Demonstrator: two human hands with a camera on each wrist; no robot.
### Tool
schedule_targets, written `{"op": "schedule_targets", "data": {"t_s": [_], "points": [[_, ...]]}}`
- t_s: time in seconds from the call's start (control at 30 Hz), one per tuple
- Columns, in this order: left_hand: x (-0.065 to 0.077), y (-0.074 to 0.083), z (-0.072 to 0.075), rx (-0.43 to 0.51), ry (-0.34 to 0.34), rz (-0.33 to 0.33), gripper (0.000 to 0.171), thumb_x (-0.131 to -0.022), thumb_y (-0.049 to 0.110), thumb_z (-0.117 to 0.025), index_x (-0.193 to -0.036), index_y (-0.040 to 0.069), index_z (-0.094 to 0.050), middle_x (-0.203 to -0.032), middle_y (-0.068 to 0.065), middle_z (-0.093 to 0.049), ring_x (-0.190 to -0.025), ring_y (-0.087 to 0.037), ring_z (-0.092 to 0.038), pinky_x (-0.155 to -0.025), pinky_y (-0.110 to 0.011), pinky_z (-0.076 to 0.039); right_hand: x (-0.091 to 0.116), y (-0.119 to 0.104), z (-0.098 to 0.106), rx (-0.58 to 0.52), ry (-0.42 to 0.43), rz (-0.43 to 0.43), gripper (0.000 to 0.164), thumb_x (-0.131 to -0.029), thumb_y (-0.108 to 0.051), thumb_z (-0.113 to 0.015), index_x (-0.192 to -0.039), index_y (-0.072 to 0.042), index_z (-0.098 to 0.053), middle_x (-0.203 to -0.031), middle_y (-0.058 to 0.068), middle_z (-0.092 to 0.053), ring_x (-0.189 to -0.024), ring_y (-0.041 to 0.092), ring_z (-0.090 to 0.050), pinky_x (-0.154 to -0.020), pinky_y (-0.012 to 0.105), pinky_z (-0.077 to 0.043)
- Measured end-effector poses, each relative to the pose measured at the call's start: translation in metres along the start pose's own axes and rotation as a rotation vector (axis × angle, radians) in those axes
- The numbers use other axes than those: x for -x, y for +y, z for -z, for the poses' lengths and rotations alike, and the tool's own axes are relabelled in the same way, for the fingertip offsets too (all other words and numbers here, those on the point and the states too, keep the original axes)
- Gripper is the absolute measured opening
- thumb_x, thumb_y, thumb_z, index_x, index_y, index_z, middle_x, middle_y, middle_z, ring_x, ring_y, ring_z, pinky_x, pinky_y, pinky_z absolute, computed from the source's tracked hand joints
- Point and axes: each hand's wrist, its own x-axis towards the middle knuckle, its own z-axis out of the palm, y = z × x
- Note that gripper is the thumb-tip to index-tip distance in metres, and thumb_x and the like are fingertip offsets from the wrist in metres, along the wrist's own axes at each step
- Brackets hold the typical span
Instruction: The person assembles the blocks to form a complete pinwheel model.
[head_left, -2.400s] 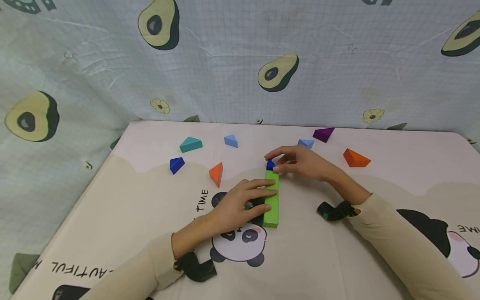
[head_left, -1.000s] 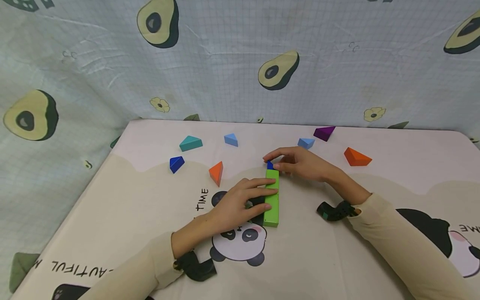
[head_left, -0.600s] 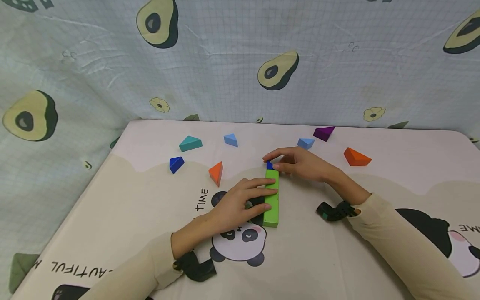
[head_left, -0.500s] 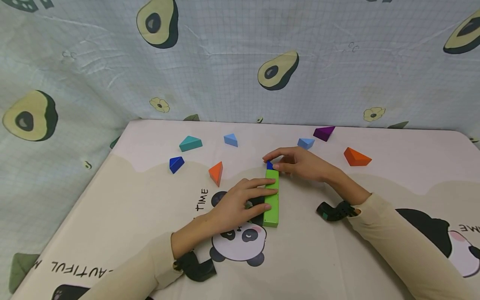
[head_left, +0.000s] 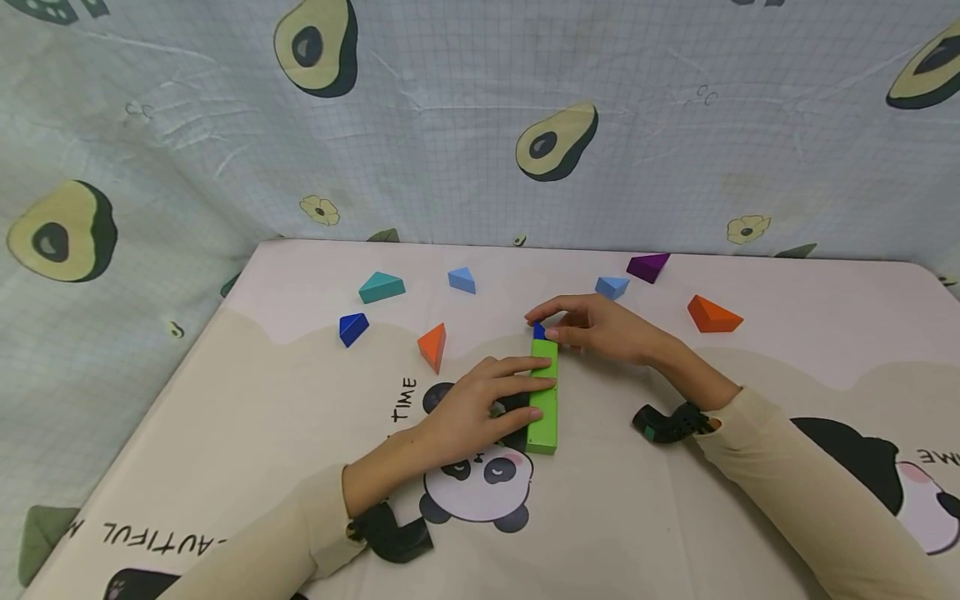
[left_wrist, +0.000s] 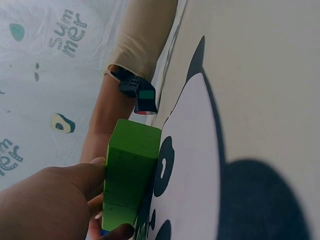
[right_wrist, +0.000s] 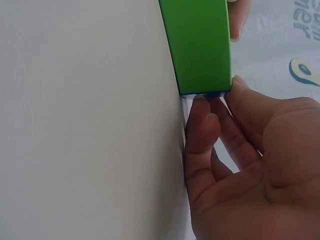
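A bright green bar [head_left: 543,433] lies lengthwise at mid table in the head view; a seam across it shows in the left wrist view. My left hand [head_left: 476,408] rests on it from the left, straight fingers and thumb lying across its top. At the far end sits a small dark blue triangular block [head_left: 539,331], close against the green. My right hand [head_left: 600,327] pinches this blue block between thumb and forefinger, and its fingers hide most of it. In the right wrist view, the green bar [right_wrist: 200,50] covers nearly all the blue.
Loose wedge blocks lie around: teal [head_left: 382,287], dark blue [head_left: 352,329], light blue [head_left: 462,281], orange [head_left: 432,347], another light blue [head_left: 612,287], purple [head_left: 648,267] and another orange [head_left: 715,314]. An avocado-print curtain [head_left: 450,167] hangs behind the table [head_left: 637,517].
The dark blue block shows a little less between my right fingers than 2.4 seconds ago, and that forefinger sits slightly lower. My left hand and the green bar stay in place.
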Motion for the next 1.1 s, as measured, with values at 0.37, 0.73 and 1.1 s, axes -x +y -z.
{"op": "schedule_targets", "data": {"t_s": [0.37, 0.73, 1.1], "points": [[0.0001, 0.0006, -0.0002, 0.004, 0.001, 0.003, 0.039, -0.092, 0.023, -0.065, -0.130, 0.016, -0.062, -0.142, 0.006, -0.047, -0.125, -0.010, -0.041, -0.097, -0.030, -0.039, -0.0004, 0.0008, 0.0000, 0.011, -0.004, -0.002, 0.030, -0.097, -0.015, -0.057, -0.127, -0.017, -0.062, -0.118, -0.003, -0.062, -0.078, 0.023, -0.058, -0.070, 0.035, -0.050], [0.0001, 0.0000, -0.0002, -0.001, -0.007, 0.001, 0.039, -0.093, 0.024, -0.065, -0.131, 0.016, -0.061, -0.142, 0.006, -0.047, -0.126, -0.012, -0.041, -0.098, -0.030, -0.039, -0.0004, 0.0001, 0.0010, 0.014, -0.010, -0.002, 0.031, -0.097, -0.014, -0.057, -0.128, -0.016, -0.061, -0.118, -0.003, -0.062, -0.079, 0.023, -0.058, -0.071, 0.036, -0.050], [0.0000, -0.0003, -0.0004, 0.021, 0.034, -0.001, 0.043, -0.092, 0.022, -0.065, -0.133, 0.015, -0.058, -0.146, 0.003, -0.043, -0.133, -0.011, -0.035, -0.104, -0.034, -0.035, 0.0017, -0.0016, 0.0033, -0.008, -0.023, -0.007, 0.035, -0.096, -0.019, -0.059, -0.131, -0.016, -0.058, -0.131, -0.002, -0.057, -0.099, 0.021, -0.060, -0.082, 0.038, -0.050]]}}
